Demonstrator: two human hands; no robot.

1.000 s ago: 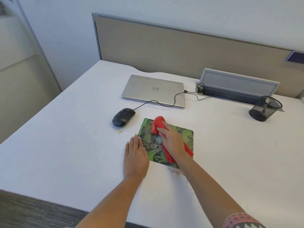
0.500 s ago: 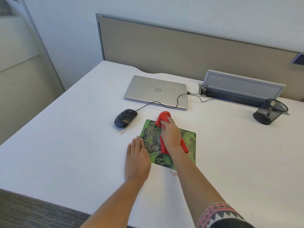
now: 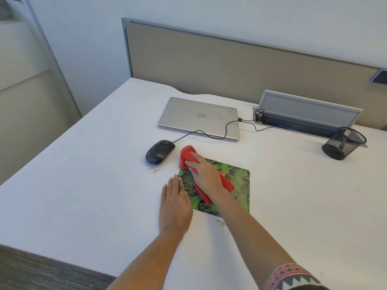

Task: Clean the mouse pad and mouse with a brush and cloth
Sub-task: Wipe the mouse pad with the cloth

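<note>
Straight-fingered and holding nothing, the left hand (image 3: 174, 204) lies flat against the mouse pad's (image 3: 236, 181) left edge, unmoved; the right hand (image 3: 206, 174) presses the red cloth (image 3: 187, 153) under extended fingers and has swept it from mid-pad to the far-left corner, its tip now overhanging; pad-wiping seems well along, the mouse (image 3: 160, 151) not yet wiped.

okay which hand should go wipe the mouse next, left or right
Probably the right hand: it presses the red cloth at the far left corner of the mouse pad, close to the mouse. The left hand lies flat and holds no cloth.
</note>
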